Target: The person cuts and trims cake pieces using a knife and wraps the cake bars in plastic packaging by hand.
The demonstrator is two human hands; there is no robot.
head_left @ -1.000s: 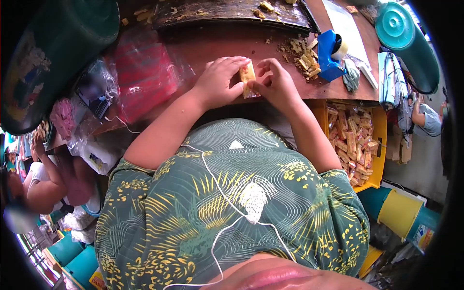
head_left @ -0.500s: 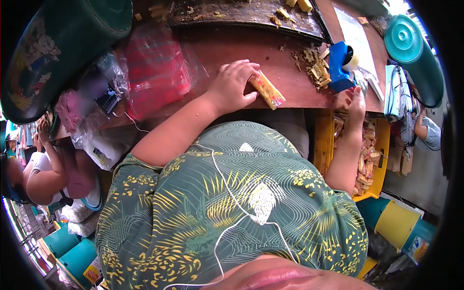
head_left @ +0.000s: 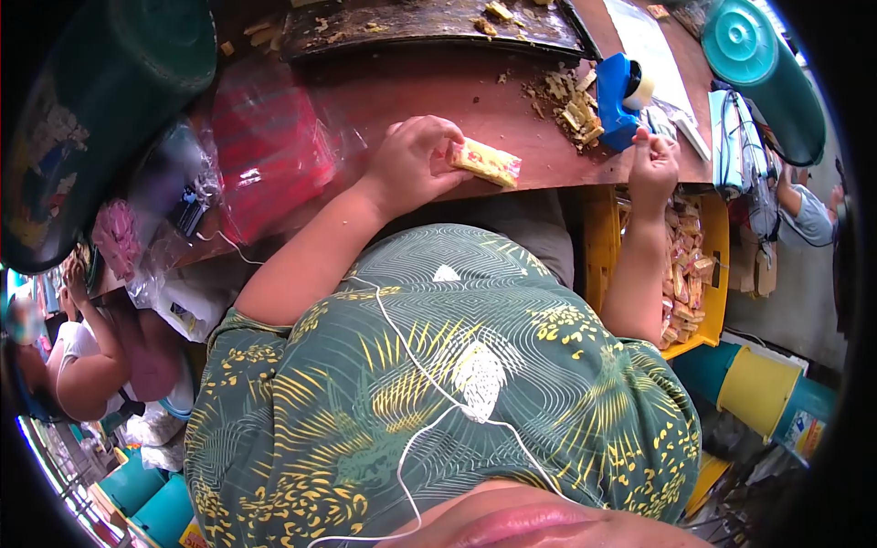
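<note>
My left hand [head_left: 406, 164] grips one end of a small clear-wrapped packet of yellowish biscuits [head_left: 491, 163] with red print, above the table's front edge. My right hand [head_left: 654, 169] is closed in a pinch, just beside a blue tape dispenser [head_left: 617, 105]. Whatever sits between its fingertips is too small to make out. Broken biscuit pieces and crumbs [head_left: 577, 111] lie in a heap left of the dispenser. Beneath my right forearm, a yellow crate [head_left: 720, 274] holds several similar wrapped packets [head_left: 687, 274].
A dark tray [head_left: 429, 35] with biscuit scraps lies at the back of the brown table [head_left: 411, 91]. Red plastic bags [head_left: 269, 151] and a large green bucket [head_left: 110, 119] are on the left. At the right stands a teal container [head_left: 763, 73]. Another person [head_left: 82, 361] sits at far left.
My right hand has pulled back slightly from the tape dispenser, its fingers now pinched upward. My left hand has turned the packet from steeply slanted to nearly level.
</note>
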